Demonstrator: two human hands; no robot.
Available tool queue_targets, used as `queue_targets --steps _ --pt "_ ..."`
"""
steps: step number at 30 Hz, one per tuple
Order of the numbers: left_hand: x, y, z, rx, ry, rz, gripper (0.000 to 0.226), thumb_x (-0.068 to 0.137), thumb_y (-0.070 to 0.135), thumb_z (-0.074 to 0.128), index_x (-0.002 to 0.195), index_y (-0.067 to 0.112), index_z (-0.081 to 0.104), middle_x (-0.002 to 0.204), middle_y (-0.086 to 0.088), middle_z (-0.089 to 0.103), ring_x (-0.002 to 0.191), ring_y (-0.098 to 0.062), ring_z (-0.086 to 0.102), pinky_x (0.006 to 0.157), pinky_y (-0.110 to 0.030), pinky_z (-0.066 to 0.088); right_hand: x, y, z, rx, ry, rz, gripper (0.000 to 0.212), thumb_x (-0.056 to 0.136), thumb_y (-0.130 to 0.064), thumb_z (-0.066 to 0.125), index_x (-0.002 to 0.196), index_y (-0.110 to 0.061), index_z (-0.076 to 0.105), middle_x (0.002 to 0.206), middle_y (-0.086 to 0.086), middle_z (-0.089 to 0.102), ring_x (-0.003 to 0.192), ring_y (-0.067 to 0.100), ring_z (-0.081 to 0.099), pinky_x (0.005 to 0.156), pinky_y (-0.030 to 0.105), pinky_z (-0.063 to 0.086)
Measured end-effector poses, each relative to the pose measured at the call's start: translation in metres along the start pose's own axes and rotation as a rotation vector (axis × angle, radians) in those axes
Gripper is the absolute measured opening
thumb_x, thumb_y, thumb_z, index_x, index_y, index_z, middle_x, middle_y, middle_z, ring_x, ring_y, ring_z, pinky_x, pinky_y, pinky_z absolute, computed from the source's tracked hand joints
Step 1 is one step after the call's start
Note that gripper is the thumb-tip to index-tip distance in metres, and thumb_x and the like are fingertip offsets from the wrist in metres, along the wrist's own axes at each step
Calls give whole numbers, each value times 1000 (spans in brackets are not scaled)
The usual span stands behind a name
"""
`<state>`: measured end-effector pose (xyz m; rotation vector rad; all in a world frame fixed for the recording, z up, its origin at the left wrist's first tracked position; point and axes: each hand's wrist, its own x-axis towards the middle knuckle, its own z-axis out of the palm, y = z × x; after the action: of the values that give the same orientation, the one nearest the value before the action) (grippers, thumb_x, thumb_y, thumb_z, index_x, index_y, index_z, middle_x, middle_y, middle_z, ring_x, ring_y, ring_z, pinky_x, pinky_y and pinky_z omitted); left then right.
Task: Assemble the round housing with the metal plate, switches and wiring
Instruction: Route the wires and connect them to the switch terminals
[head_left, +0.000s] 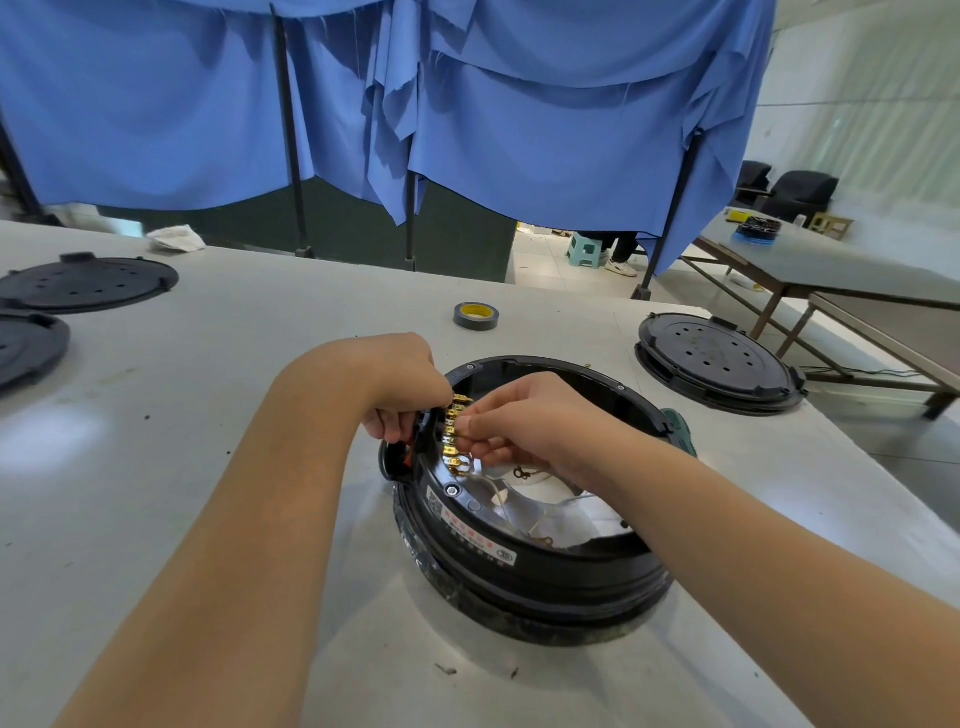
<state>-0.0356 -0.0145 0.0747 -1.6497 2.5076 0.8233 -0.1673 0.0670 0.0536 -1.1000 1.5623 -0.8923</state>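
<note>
A round black housing (524, 561) stands on the white table (208, 467), open side up. A shiny metal plate (550, 506) lies inside it, with thin wires over it. At the housing's left rim stands a row of brass terminals (453, 434). My left hand (400, 387) grips the rim part beside the terminals, fingers curled down over it. My right hand (530, 421) reaches over the housing and pinches at the terminals with thumb and fingers. What it pinches is too small to make out.
A roll of grey tape (476, 315) lies behind the housing. A black perforated round cover (719, 361) sits at the right, two more covers (91, 283) at the far left. A green tool (679, 428) peeks out behind my right wrist. Blue curtains hang beyond the table.
</note>
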Motion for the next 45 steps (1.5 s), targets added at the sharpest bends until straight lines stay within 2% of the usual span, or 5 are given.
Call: queue_targets --steps 19,33,37,40,45 --pt "2 -2 0 21 -7 0 26 94 20 47 93 0 64 45 -6 63 36 -14 57 41 -20 46 3 5 4 -177 35 -152 13 90 -13 66 79 -6 68 57 3 67 45 7 58 51 20 52" --pt "-3 4 4 46 65 -7 27 92 25 45 92 6 64 54 -4 62 49 -18 58 47 -22 45 -3 -8 -42 -202 290 -302 9 85 -20 71 81 -12 72 65 -1 71 53 3 63 58 18 56" --pt "-6 7 2 69 60 -12 26 93 26 44 97 8 62 63 -7 63 54 -18 58 49 -23 45 2 -6 -83 -484 512 -372 8 86 -27 68 81 -23 71 73 -9 70 71 5 66 65 19 53" --pt "-8 8 3 76 64 -12 25 94 24 44 98 8 63 58 -4 61 52 -17 58 46 -22 44 13 11 -120 -797 636 -244 14 86 -33 67 86 -19 71 86 -6 70 81 13 64 76 33 54" --pt "-7 8 3 74 55 -23 26 94 24 43 102 7 61 66 -10 62 55 -19 59 49 -23 46 29 44 -152 -914 532 78 34 87 -25 64 104 4 71 109 24 68 99 38 65 90 49 53"
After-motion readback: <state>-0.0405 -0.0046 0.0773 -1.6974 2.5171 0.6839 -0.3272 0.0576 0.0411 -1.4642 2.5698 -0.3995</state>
